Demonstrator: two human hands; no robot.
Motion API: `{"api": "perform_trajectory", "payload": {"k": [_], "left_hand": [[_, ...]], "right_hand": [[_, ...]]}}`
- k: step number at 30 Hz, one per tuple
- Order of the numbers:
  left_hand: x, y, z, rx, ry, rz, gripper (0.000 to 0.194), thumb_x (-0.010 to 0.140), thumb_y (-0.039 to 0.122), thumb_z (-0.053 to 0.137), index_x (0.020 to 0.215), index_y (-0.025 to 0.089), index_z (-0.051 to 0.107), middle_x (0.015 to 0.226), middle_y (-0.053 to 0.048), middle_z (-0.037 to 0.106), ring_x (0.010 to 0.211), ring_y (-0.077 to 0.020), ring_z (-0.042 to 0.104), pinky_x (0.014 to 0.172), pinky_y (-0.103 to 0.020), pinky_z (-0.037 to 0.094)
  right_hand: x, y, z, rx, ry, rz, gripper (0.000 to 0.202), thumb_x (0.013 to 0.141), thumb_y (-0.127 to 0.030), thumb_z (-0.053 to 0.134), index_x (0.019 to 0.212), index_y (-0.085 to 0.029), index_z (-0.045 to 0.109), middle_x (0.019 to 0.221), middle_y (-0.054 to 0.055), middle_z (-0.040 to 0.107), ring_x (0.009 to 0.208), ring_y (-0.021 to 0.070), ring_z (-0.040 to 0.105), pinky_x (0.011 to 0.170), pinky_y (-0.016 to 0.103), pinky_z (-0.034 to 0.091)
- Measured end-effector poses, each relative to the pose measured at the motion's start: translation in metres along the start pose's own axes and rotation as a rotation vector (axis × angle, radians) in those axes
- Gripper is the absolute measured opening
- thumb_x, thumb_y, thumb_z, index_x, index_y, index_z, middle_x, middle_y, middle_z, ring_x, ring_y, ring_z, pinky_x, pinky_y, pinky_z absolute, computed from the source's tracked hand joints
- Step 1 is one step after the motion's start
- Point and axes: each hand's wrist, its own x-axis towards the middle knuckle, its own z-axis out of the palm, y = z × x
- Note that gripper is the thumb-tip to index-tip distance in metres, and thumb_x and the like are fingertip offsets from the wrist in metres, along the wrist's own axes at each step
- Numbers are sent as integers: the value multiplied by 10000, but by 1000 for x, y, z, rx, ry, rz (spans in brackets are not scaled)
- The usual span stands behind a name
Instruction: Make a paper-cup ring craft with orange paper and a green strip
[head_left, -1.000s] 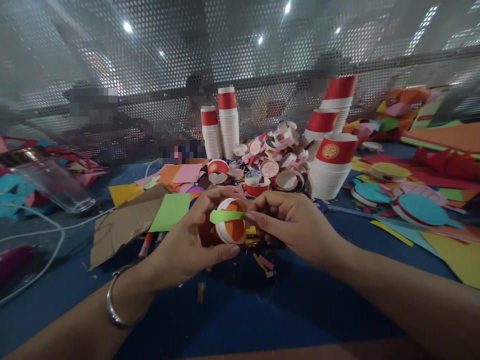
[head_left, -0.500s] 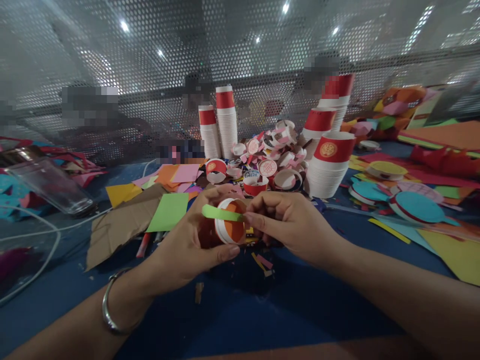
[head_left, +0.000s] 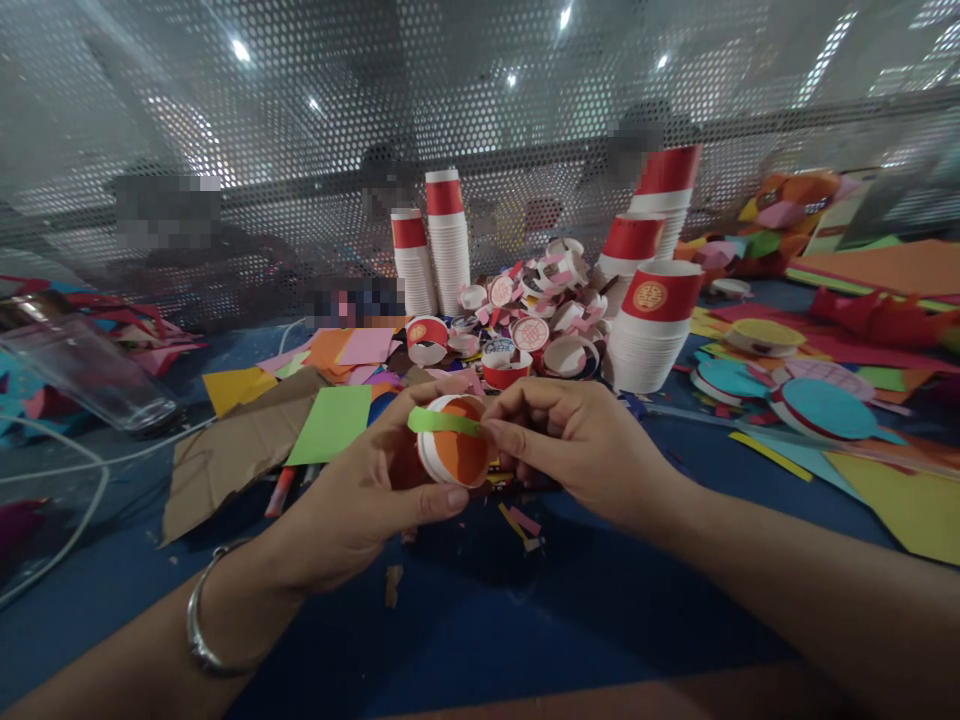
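Observation:
Between my hands is a cut-down paper cup piece [head_left: 459, 456], a short white ring with an orange face inside. My left hand [head_left: 390, 462] wraps round its left side, thumb below and fingers behind. A narrow light green paper strip [head_left: 442, 421] lies across the ring's upper part. The right end of that strip sits pinched between the thumb and forefinger of my right hand [head_left: 559, 432], close to the ring's right edge. My other right fingers curl underneath and are partly hidden.
Behind my hands lies a heap of cut cup rings [head_left: 551, 300], with stacked paper cups [head_left: 652, 335] on both sides. Cardboard [head_left: 240, 450] and a green sheet [head_left: 330, 425] lie left, near a glass bottle [head_left: 97, 375]. Blue-topped rings [head_left: 825, 408] lie right. Paper scraps [head_left: 521, 522] dot the blue table.
The green strip now bends closer along the ring, its left end no longer sticking out as far. The ring has turned slightly, showing more orange. The whole view has shifted a little.

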Motion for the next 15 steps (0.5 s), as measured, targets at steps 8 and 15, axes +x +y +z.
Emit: {"api": "perform_trajectory", "payload": {"k": [8, 15], "left_hand": [[3, 5, 1, -104, 102, -118, 519, 746, 77, 883, 1218, 233, 734, 1103, -71, 791, 884, -205, 756, 734, -244, 599], [-2, 6, 6, -128, 37, -239, 544, 751, 92, 892, 1254, 229, 735, 1154, -93, 784, 1042, -250, 744, 900, -346, 618]], "right_hand": [[-10, -4, 2, -285, 156, -292, 85, 943, -265, 694, 901, -202, 733, 781, 4, 714, 636, 118, 599, 561, 240, 475], [-11, -2, 0, -557, 225, -515, 88, 977, -179, 653, 919, -196, 716, 808, 0, 757, 706, 128, 687, 661, 242, 525]]}}
